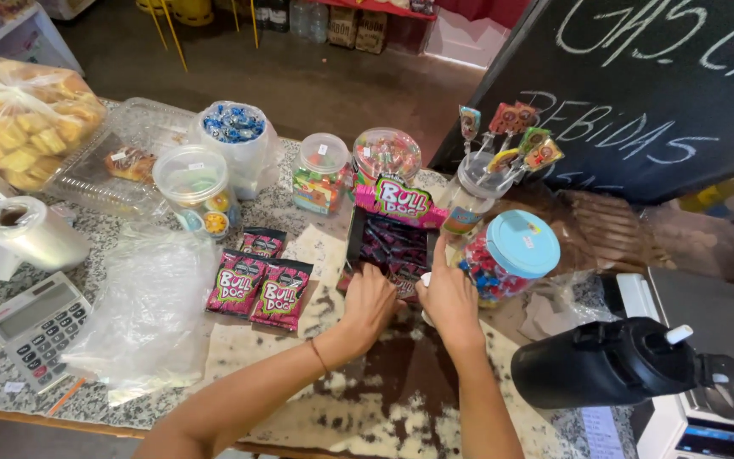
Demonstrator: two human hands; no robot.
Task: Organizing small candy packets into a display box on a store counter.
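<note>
Touching candy box (388, 242), both hands' grip

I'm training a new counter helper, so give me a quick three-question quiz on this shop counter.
1. True or false: both hands reach into the open display box.
2. How many dark pink packets lie left of that box?
3. What sits nearest the right hand? A) calculator B) blue-lidded jar C) bread bag

Key: 1 true: left hand too. 2 three. 3 B.

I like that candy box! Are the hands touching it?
Touching: the head view shows both the left hand and right hand resting on the candy box front edge.
</note>
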